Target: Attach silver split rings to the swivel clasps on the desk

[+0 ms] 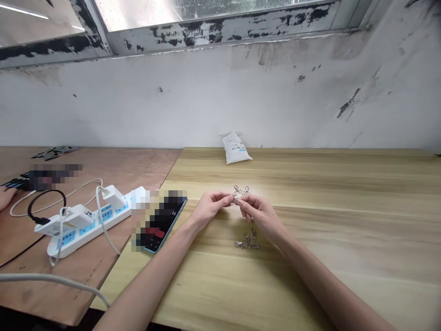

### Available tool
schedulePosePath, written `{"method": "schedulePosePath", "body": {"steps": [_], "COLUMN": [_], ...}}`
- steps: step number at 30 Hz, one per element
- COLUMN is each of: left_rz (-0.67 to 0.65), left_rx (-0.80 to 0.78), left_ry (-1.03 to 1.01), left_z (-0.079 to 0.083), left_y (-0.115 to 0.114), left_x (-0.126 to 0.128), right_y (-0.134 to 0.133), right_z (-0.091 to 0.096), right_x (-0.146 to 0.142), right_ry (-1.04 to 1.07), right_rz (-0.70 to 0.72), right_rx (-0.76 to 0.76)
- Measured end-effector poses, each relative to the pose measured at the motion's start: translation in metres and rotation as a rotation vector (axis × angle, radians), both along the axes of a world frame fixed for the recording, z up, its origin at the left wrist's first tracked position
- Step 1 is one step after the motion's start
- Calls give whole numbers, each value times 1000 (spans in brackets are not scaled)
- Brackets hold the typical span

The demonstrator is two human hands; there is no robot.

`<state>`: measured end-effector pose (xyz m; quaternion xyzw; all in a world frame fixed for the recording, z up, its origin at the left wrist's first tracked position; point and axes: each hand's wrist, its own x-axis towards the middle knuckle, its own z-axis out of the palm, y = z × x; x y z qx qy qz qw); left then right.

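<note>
My left hand (214,204) and my right hand (260,212) meet above the light wooden table, fingertips pinched from both sides on a small silvery metal clasp (235,199). The fingers partly cover this clasp, so its exact shape is unclear. Just beyond the fingertips lie a few similar lobster clasps (246,189) with rings. Nearer to me, below my right hand, a small pile of metal lobster clasps (252,241) rests on the tabletop.
A white plastic packet (237,149) lies near the wall. Left of my left forearm is a phone (161,225). On the brown table beside it stand a power strip (99,225) with plugged-in chargers and looping cables. Another person's hand (5,196) shows at the far left.
</note>
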<state>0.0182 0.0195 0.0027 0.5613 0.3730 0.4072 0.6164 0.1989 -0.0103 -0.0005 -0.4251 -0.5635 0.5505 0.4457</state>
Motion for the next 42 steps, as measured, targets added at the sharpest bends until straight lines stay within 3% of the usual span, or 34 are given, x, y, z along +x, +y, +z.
{"method": "schedulePosePath", "body": {"steps": [4, 17, 20, 24, 29, 34, 37, 42], "left_rz": [-65, 88, 99, 36, -67, -61, -17, 67], "left_rx": [-30, -11, 49, 317, 819, 1029, 983, 671], "left_ry": [0, -29, 73, 387, 815, 1137, 1082, 718], "left_z": [-3, -2, 2, 10, 5, 4, 7, 4], "left_y": [1, 6, 4, 1, 1, -5, -9, -8], "left_x": [-2, -2, -5, -11, -12, -5, -2, -2], "right_y": [0, 2, 3, 4, 5, 4, 4, 4], "right_z": [-2, 0, 0, 0, -3, -8, -8, -4], "right_x": [0, 1, 2, 7, 9, 4, 3, 5], "right_ry": [-14, -31, -39, -153, -436, -429, -352, -231], "right_rz": [7, -3, 13, 20, -63, -87, -86, -29], "right_rx": [22, 20, -2, 4, 207, 179, 121, 78]}}
